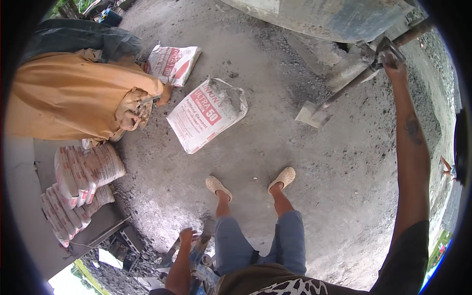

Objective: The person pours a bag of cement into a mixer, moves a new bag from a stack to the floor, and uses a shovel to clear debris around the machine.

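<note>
My right hand is closed around the top grip of a shovel, with my arm stretched out to the far right. The shovel slants down to the left, and its flat, dusty blade rests on the ground. Low on the left, my left hand is beside a blue metal frame. Its fingers are too small and unclear to tell whether they grip anything. A white and red cement bag lies on the floor ahead of my feet, its far end torn, with grey powder there.
Another cement bag lies farther back, next to an orange tarp-like cover. Several full bags are stacked at the left. A large grey metal drum stands at the far right. Gravel and dust cover the concrete floor.
</note>
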The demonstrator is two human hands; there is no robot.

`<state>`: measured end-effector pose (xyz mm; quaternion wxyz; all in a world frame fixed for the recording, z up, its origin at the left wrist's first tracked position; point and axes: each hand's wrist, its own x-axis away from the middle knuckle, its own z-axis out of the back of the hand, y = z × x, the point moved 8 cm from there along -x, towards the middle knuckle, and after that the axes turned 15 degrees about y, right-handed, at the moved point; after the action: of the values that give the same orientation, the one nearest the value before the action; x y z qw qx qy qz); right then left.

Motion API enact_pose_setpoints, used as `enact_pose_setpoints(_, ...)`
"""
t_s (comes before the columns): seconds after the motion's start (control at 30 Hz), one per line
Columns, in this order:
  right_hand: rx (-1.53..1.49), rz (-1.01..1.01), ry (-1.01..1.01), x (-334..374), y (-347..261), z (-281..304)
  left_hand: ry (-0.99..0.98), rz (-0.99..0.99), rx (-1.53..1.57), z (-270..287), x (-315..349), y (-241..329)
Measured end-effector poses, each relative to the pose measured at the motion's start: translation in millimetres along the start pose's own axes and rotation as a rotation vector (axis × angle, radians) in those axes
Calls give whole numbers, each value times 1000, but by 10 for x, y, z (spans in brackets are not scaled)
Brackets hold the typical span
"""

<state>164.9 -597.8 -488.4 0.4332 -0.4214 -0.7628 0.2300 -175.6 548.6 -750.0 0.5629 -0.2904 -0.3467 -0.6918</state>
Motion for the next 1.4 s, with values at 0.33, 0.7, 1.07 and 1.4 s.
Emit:
enact_pose_setpoints(0.33,1469,-547,259,5015,2607,5783,-37,11,-2,1997,-770,-91)
enact_pose_setpoints(0.7,1405,-739,465,7854,3444,6276,-188,-421,-197,1602,-720,3856)
enact_pose_setpoints(1.07,986,-483,229,5245,5450,2701,-155,-686,-495,899,-825,6604)
enact_pose_setpoints(1.4,813,-511,523,3514,8797,3284,-400,-772,-809,-3157,-3493,7732)
